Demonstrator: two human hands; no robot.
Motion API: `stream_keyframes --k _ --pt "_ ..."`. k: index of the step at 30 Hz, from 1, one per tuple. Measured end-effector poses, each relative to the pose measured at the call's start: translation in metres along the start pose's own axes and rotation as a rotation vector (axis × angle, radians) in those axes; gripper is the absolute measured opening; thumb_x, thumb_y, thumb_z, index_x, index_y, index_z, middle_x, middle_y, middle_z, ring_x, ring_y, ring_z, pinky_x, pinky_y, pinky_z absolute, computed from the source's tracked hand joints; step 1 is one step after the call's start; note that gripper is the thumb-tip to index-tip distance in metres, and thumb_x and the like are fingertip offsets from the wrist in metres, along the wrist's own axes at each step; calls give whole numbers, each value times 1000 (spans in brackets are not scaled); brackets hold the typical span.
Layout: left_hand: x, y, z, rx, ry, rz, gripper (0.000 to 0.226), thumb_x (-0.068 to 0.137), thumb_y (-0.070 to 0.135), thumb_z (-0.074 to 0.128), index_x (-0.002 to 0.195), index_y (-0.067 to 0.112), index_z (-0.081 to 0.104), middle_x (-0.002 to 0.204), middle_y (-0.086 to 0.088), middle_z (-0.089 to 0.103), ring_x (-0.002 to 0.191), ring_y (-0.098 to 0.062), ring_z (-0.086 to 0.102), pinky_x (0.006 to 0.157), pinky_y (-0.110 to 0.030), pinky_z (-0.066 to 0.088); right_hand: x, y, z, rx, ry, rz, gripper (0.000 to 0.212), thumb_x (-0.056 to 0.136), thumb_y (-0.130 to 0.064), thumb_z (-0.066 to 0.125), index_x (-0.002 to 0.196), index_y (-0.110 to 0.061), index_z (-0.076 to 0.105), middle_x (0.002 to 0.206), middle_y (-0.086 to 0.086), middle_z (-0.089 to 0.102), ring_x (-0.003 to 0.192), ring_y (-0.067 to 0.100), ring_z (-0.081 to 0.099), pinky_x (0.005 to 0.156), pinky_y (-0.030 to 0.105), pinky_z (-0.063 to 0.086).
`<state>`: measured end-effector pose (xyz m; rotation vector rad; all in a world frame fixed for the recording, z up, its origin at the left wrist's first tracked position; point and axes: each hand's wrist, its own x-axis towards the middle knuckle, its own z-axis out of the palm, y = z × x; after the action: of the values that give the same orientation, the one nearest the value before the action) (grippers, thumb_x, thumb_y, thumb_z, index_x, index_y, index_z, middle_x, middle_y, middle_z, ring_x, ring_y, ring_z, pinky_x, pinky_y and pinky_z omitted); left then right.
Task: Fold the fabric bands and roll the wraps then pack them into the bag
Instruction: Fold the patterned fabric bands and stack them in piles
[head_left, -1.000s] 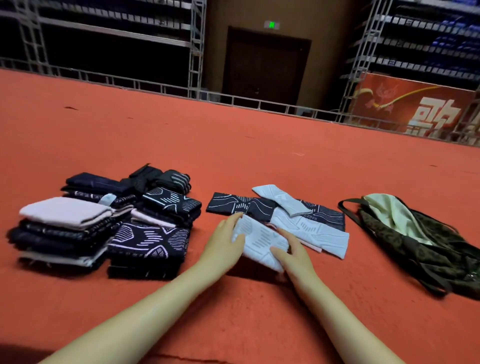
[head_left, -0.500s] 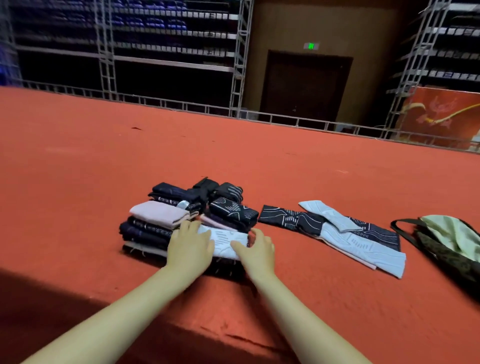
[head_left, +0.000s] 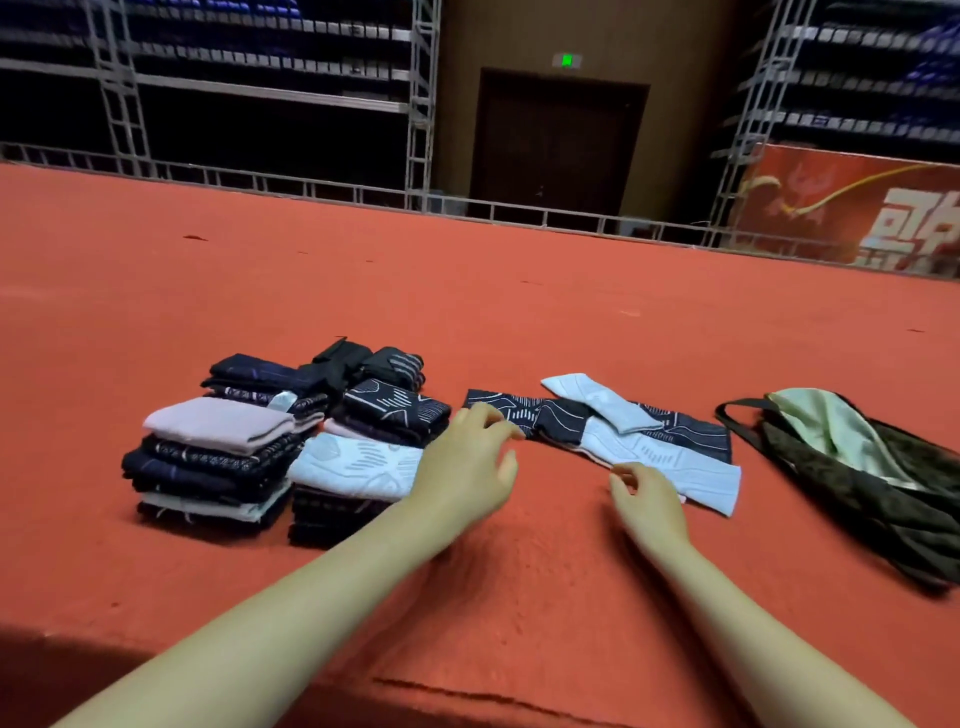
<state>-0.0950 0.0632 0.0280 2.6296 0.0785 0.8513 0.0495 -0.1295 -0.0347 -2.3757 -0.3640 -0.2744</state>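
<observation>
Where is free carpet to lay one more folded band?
Bare carpet lies in front of the loose bands, between the two forearms, and behind all the cloth. It is crowded at the stacks; only a narrow strip separates the loose bands from the bag.

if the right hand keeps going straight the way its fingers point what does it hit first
Most likely the long white band lying flat on the red carpet. The right hand is open and empty, fingertips just short of the band's near edge, though the exact gap is hard to judge.
</observation>
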Motion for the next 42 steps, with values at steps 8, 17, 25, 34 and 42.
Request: stream_keyframes --k 8,17,25,34,42 --pt "35 37 121 -146 -242 -187 34 90 22 47 122 23 57 121 -3 49 117 -23 42 96 -32 40 39 77 -22 -380 -69 -123 37 96 -39 45 130 -29 55 132 -3 52 127 20 40 102 35 33" --pt "58 33 173 58 -200 -265 32 90 31 46 120 28 56 119 -1 49 114 -22 42 89 -33 38 64 79 -22 -186 -22 -90 25 86 -40 62 109 -35 69 112 -9 60 114 16 45 93 33 33" --pt "64 25 169 -158 -164 -249 40 91 27 49 131 27 48 122 -2 50 117 -21 45 92 -36 43 68 76 -16 -133 135 -178 21 89 -22 56 103 -22 71 109 -4 70 107 18 60 87 31 42" --pt "71 18 165 -306 20 -54 55 83 21 62 136 22 47 138 0 46 129 -19 38 108 -30 29 38 45 -49 114 259 -493 18 85 -17 55 93 -18 71 91 -6 69 90 12 62 80 26 45" --pt "70 25 141 -832 87 -47 26 82 4 55 100 15 69 100 7 70 96 -3 63 86 -17 45 34 42 -57 216 260 -474 17 86 -15 58 97 -19 70 96 -11 68 96 7 61 87 26 46"
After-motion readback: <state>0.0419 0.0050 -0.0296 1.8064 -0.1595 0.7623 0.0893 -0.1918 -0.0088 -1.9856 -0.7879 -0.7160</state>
